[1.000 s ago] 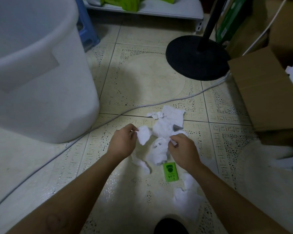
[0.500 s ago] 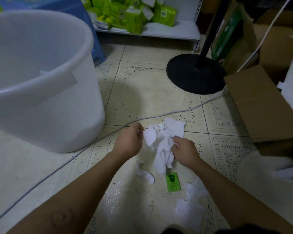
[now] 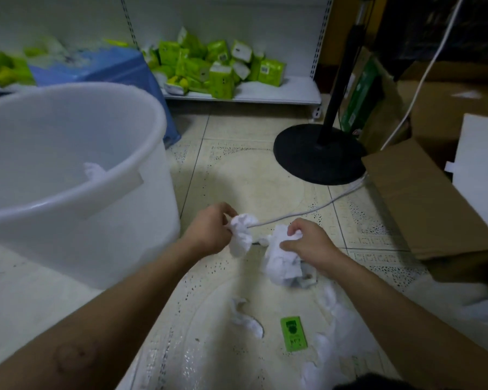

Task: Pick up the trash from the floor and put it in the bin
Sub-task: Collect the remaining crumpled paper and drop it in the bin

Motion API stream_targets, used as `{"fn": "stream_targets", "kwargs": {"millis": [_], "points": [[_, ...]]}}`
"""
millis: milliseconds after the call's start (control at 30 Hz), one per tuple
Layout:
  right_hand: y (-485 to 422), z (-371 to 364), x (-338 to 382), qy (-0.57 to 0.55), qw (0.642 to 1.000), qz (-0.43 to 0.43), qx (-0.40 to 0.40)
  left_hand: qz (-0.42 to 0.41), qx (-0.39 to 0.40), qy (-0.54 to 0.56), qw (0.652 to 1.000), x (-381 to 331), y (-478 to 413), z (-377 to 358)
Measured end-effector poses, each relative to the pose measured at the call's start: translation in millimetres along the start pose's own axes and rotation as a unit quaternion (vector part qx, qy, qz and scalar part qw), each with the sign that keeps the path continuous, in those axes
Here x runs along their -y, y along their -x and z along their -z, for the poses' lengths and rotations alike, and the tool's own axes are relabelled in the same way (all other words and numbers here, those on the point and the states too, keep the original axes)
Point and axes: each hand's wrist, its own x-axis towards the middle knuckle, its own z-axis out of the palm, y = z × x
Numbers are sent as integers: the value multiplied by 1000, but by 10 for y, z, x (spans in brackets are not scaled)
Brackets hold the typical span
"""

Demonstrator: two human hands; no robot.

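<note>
Down on the tiled floor right of the white bin [image 3: 124,226], my two hands are apart now. Half a second back they were both buried in one heap of tissue; now the heap is split. My left hand [image 3: 212,229] pinches a small crumpled tissue wad [image 3: 241,232] just beside the bin wall, and my right hand [image 3: 307,240] has its fingers curled into the bigger tissue clump [image 3: 282,263]. Both bunches look lifted clear of the tiles.

The view has also tipped up, so the inside of the bin shows, with one tissue piece [image 3: 95,170] already in there. A torn scrap [image 3: 245,319] and a shredded strip [image 3: 335,319] lie on the floor nearer me.

Labels: the little green packet [image 3: 293,334] by the scrap has dark print on it, too blurry to read. Same for the green tissue packs [image 3: 214,66] on the shelf, which have white patches with barcode-like marks, no legible text.
</note>
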Motion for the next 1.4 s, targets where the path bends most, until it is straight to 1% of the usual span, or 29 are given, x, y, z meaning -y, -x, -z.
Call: {"fn": "stream_targets", "kwargs": {"millis": [133, 233, 333, 400, 467, 533, 600, 700, 767, 833, 867, 900, 933, 967, 1000, 1033, 1067, 1133, 1167, 1200, 1267, 1333, 1400], "points": [[-71, 185, 467, -1, 999, 35, 19, -54, -14, -96, 994, -264, -112, 483], [-68, 279, 863, 29, 997, 67, 35, -81, -24, -119, 989, -477, -166, 852], [-66, 333, 1307, 44, 994, 89, 46, -121, -57, -166, 977, -640, -181, 1262], [-63, 365, 1613, 24, 993, 106, 47, -140, -96, -205, 964, -672, -152, 1519], [-26, 384, 1937, -48, 989, 123, 72, -149, -121, -239, 952, -612, -133, 1779], [-21, 312, 2226, -93, 982, 133, 97, -128, -140, -237, 953, -457, -83, 2024], [-31, 194, 2508, -96, 980, 142, 100, -84, -151, -213, 962, -233, -64, 2262], [-73, -148, 2886, -106, 975, 166, 104, -8, -140, -189, 972, 148, 12, 2542], [-143, -422, 3106, -146, 969, 177, 87, 8, -126, -166, 978, 346, 62, 2663], [-231, -732, 3289, -160, 966, 195, 57, 23, -113, -167, 979, 560, 93, 2752], [-262, -888, 3366, -144, 967, 205, 50, 35, -100, -175, 979, 677, 116, 2784], [-272, -1035, 3424, -112, 967, 221, 61, 48, -84, -179, 979, 775, 142, 2808], [-266, -1165, 3447, -52, 966, 240, 78, 56, -74, -181, 979, 848, 167, 2823], [-258, -1265, 3449, 46, 959, 269, 80, 57, -79, -181, 979, 902, 185, 2836], [-252, -1329, 3437, 155, 939, 302, 62, 52, -100, -177, 978, 936, 191, 2844], [-235, -1347, 3430, 242, 912, 330, 35, 45, -129, -175, 975, 936, 195, 2848], [-214, -1316, 3425, 287, 891, 350, 23, 35, -161, -176, 970, 906, 193, 2847], [-162, -1124, 3388, 316, 882, 347, 50, 1, -210, -170, 963, 778, 176, 2810], [-146, -984, 3347, 333, 877, 341, 57, -25, -220, -163, 961, 677, 169, 2768], [-135, -831, 3276, 355, 869, 341, 43, -57, -218, -154, 962, 560, 161, 2692], [-104, -512, 3060, 390, 855, 342, -4, -124, -184, -134, 966, 304, 155, 2432], [-46, -218, 2763, 405, 861, 306, -22, -177, -130, -121, 968, 22, 161, 2082], [0, 18, 2398, 409, 876, 256, -16, -212, -74, -126, 966, -241, 130, 1724]]}}
